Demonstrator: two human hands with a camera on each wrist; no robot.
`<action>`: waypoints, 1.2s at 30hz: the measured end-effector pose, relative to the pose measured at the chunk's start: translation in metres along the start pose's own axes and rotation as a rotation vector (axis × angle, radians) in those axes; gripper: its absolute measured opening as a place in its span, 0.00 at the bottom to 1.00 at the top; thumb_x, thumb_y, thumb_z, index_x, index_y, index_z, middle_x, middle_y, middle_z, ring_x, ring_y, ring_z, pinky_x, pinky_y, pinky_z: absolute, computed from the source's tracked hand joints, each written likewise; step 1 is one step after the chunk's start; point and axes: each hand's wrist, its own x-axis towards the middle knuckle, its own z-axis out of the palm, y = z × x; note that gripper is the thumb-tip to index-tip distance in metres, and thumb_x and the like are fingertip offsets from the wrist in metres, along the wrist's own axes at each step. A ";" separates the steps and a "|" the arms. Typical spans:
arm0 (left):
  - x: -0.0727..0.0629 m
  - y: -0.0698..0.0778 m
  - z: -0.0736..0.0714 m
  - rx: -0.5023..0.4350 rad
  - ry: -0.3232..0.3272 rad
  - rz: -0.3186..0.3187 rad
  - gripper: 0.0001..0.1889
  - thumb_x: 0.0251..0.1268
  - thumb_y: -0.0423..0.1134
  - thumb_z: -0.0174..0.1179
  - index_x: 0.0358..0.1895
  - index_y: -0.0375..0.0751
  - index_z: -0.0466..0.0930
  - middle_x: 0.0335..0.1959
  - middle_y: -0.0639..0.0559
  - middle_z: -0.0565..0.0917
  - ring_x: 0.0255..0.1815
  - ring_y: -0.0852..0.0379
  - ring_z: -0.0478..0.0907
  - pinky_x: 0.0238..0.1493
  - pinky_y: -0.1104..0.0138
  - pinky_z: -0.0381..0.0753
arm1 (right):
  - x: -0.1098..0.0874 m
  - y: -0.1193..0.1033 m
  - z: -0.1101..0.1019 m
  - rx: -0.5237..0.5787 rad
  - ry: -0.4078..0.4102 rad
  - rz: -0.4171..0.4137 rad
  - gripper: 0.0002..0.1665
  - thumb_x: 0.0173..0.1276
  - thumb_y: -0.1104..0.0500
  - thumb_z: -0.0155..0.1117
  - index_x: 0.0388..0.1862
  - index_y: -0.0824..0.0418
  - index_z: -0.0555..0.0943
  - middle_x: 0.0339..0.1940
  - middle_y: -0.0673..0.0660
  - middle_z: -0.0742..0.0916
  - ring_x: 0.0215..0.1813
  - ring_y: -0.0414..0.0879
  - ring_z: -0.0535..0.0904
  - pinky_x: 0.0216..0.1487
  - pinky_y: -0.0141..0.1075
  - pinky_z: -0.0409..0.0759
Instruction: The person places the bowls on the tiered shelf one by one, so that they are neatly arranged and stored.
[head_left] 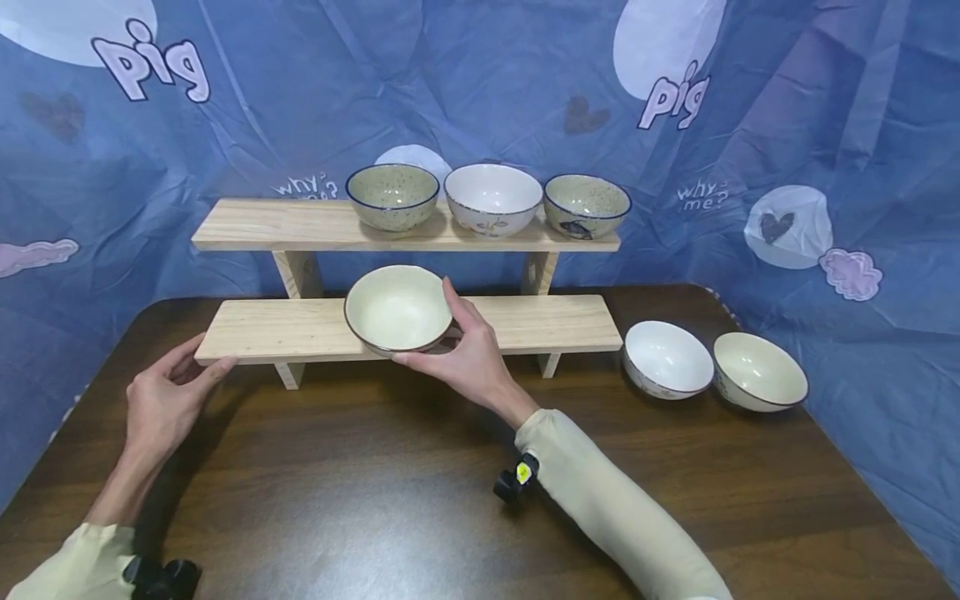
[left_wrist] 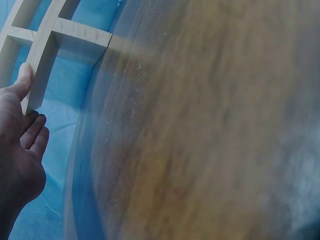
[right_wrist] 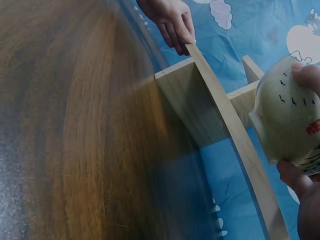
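A right hand [head_left: 474, 354] is holding a cream bowl [head_left: 399, 308] over the lower board [head_left: 558, 321] of a wooden shelf [head_left: 262, 225].
Its grip is pinching the bowl's side, while the left hand [head_left: 163, 404] is pinching the shelf's left end. Three bowls [head_left: 492, 200] are standing on the shelf's top; two more bowls [head_left: 667, 360] are resting on the bench [head_left: 337, 492], right of the shelf.

head: above, forward-down | left wrist: near, tilted | right wrist: near, facing leftward | all share: shelf [head_left: 277, 329], table [head_left: 360, 500]
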 end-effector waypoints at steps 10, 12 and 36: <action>0.000 0.000 -0.001 0.013 -0.011 -0.005 0.35 0.68 0.50 0.71 0.72 0.35 0.74 0.66 0.32 0.76 0.61 0.64 0.77 0.42 0.88 0.70 | 0.009 0.003 0.006 -0.048 -0.006 0.022 0.68 0.50 0.57 0.88 0.83 0.66 0.57 0.74 0.66 0.72 0.69 0.51 0.74 0.64 0.36 0.75; 0.000 0.000 -0.001 0.011 -0.011 -0.002 0.35 0.68 0.50 0.71 0.72 0.34 0.74 0.66 0.32 0.76 0.61 0.65 0.76 0.41 0.88 0.70 | 0.011 0.004 0.007 -0.070 -0.009 0.032 0.68 0.50 0.56 0.88 0.83 0.66 0.57 0.75 0.66 0.71 0.70 0.51 0.72 0.66 0.37 0.74; 0.000 0.000 -0.001 -0.014 -0.012 0.007 0.34 0.68 0.48 0.71 0.72 0.33 0.75 0.65 0.30 0.76 0.52 0.79 0.75 0.41 0.88 0.71 | 0.019 -0.001 0.004 -0.195 -0.097 0.086 0.68 0.57 0.46 0.83 0.85 0.63 0.52 0.79 0.66 0.67 0.78 0.55 0.62 0.76 0.48 0.61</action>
